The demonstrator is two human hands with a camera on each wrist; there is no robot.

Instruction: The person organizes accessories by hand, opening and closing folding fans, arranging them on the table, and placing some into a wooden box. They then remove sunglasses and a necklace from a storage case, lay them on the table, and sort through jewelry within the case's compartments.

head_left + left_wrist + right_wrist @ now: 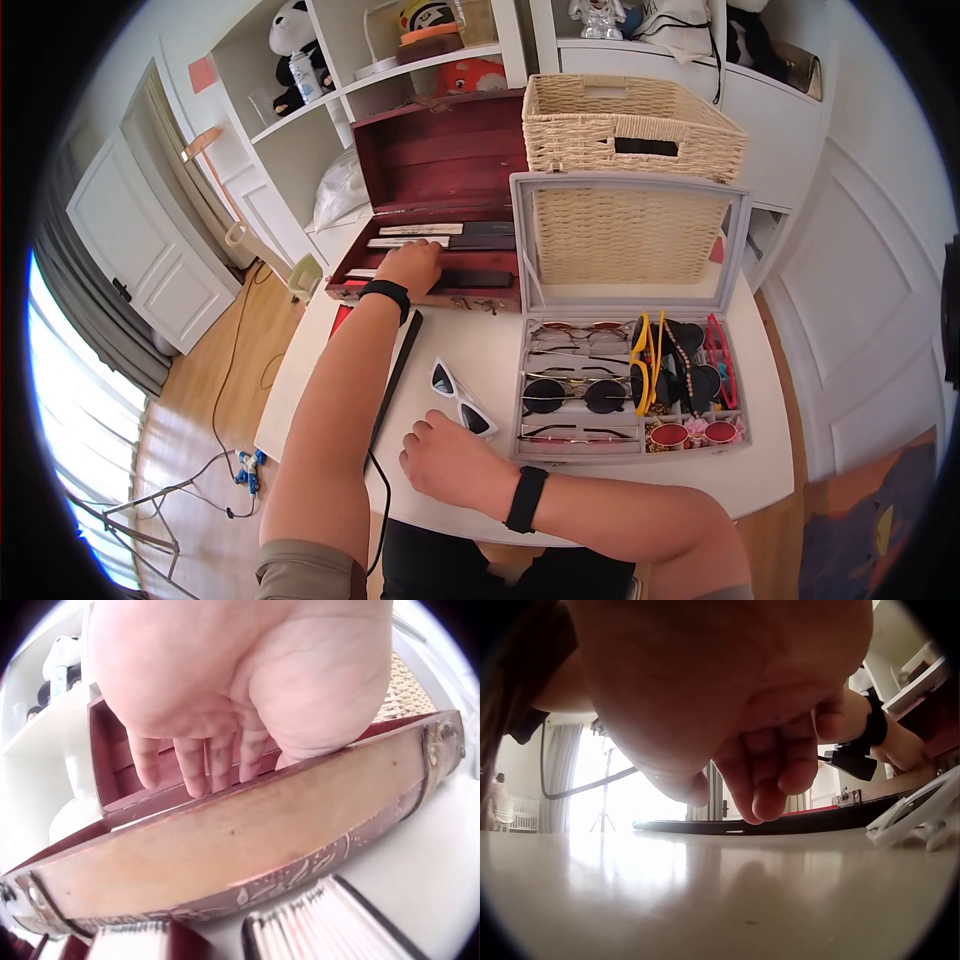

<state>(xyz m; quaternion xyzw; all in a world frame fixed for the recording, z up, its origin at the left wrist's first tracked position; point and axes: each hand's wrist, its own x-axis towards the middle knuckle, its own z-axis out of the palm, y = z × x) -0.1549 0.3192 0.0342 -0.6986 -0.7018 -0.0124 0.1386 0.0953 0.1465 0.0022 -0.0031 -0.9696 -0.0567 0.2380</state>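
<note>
My left hand (pixel 412 266) reaches into the open dark-red wooden box (pixel 440 175), above slim black-and-white pieces (pixel 485 240) lying in rows. In the left wrist view its fingers (pixel 191 761) point down behind the box's front wall (pixel 232 836), which hides the thumb tip. My right hand (pixel 455 465) hangs low over the white table (pixel 640 490), its fingers loosely bent with nothing between them. Just beyond that hand lie white cat-eye sunglasses (pixel 462 398) with dark lenses. A flat black-edged thing (pixel 398 375) lies partly under my left forearm.
On the right stands an open grey glasses case (pixel 632 458) with a clear lid, holding several sunglasses and a beaded string. Behind it is a woven basket (pixel 630 130). White shelves (pixel 420 68) with soft toys stand at the back. A black cable (pixel 387 490) hangs near the table's front edge.
</note>
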